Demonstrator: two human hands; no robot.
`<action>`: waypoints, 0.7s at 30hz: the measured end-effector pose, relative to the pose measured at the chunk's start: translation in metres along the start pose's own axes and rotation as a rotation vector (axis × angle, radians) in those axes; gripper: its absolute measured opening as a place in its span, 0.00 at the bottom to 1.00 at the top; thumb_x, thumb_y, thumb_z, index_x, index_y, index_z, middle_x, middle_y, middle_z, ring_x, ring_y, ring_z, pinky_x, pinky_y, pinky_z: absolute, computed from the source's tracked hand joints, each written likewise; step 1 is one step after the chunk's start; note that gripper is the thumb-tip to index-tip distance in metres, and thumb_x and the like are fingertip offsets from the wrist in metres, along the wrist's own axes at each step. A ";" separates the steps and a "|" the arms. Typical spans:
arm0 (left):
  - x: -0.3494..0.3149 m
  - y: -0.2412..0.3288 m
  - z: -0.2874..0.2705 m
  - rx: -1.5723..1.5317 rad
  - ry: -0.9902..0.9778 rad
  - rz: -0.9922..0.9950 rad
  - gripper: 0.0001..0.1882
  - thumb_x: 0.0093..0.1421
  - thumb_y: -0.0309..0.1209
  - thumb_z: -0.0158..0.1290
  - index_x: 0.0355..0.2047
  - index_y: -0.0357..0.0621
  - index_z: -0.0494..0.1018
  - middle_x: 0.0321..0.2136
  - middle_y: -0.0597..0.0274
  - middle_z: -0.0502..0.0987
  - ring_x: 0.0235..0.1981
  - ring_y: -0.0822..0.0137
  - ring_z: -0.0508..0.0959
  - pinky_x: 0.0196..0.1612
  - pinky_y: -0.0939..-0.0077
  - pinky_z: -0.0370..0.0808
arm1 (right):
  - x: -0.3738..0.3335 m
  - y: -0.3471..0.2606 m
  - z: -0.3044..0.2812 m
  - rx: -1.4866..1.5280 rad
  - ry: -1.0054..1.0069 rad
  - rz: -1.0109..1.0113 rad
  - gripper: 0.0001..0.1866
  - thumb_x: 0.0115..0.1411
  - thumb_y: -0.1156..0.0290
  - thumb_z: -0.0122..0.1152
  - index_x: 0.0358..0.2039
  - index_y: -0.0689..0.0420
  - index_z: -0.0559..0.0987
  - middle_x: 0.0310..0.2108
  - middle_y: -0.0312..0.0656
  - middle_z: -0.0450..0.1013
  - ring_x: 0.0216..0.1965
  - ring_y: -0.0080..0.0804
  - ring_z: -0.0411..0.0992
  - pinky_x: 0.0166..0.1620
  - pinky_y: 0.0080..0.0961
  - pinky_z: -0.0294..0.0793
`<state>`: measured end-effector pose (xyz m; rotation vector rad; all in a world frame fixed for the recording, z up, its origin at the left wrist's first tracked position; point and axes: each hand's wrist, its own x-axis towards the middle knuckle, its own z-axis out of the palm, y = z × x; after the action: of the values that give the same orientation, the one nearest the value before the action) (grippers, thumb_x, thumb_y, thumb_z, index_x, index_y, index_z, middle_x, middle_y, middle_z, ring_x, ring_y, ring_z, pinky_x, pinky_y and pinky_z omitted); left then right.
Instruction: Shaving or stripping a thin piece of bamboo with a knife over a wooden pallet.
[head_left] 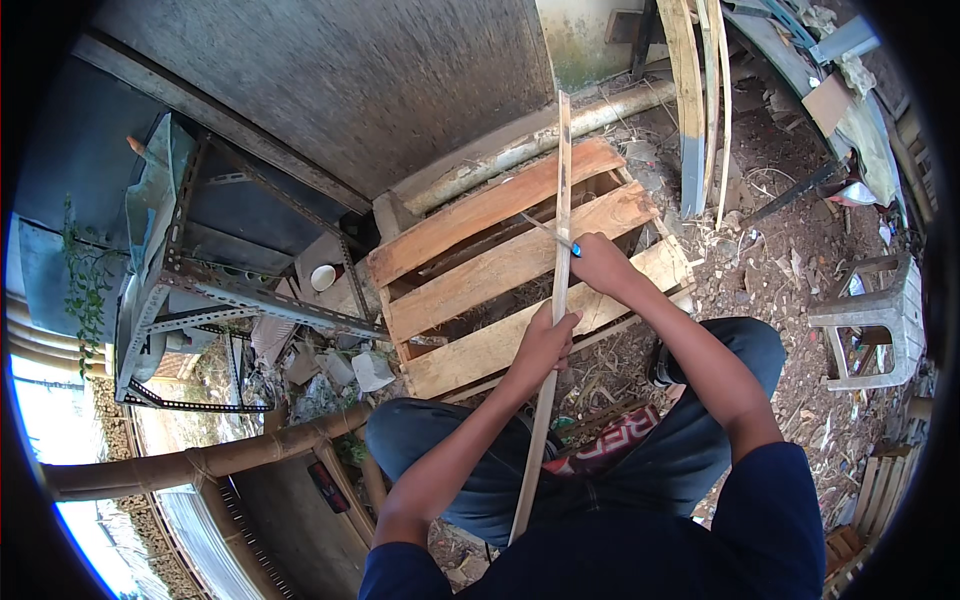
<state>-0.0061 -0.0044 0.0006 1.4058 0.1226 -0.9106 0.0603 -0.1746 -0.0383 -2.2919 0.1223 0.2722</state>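
A long, narrow strip of pale wood or bamboo runs from my lap up over a wooden pallet. My left hand is wrapped round the strip at about its middle. Farther up, my right hand is closed on a knife with a thin blade and a bit of blue at the handle. The blade lies across the strip and points to the left. Most of the knife's handle is hidden in my fist. The strip's lower end rests between my bent legs, against my body.
Several long wooden strips lean at the far right. A grey plastic stool stands on the littered ground at right. To the left is a perforated metal frame, with a bamboo pole nearer. A red printed sack lies between my legs.
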 end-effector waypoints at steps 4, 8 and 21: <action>0.004 -0.004 -0.001 0.045 0.000 0.015 0.11 0.63 0.35 0.49 0.32 0.50 0.56 0.17 0.76 0.55 0.14 0.83 0.53 0.15 0.84 0.52 | 0.001 0.004 0.004 -0.014 0.006 -0.011 0.13 0.50 0.69 0.56 0.23 0.70 0.77 0.24 0.64 0.72 0.31 0.60 0.73 0.37 0.46 0.72; 0.006 -0.006 -0.001 0.081 0.015 0.018 0.11 0.63 0.35 0.49 0.32 0.49 0.56 0.16 0.75 0.55 0.13 0.82 0.54 0.14 0.84 0.52 | 0.002 0.007 0.007 -0.008 -0.017 0.002 0.13 0.51 0.70 0.55 0.24 0.70 0.77 0.25 0.64 0.72 0.31 0.61 0.73 0.37 0.46 0.72; 0.009 -0.011 -0.001 0.074 0.020 0.017 0.11 0.62 0.35 0.49 0.32 0.49 0.56 0.16 0.76 0.55 0.13 0.83 0.54 0.14 0.84 0.51 | 0.004 0.015 0.012 0.008 -0.029 -0.015 0.13 0.51 0.69 0.55 0.24 0.70 0.77 0.25 0.64 0.72 0.32 0.60 0.73 0.36 0.46 0.72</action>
<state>-0.0067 -0.0066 -0.0133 1.4829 0.0927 -0.8942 0.0593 -0.1755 -0.0579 -2.2795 0.0917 0.2965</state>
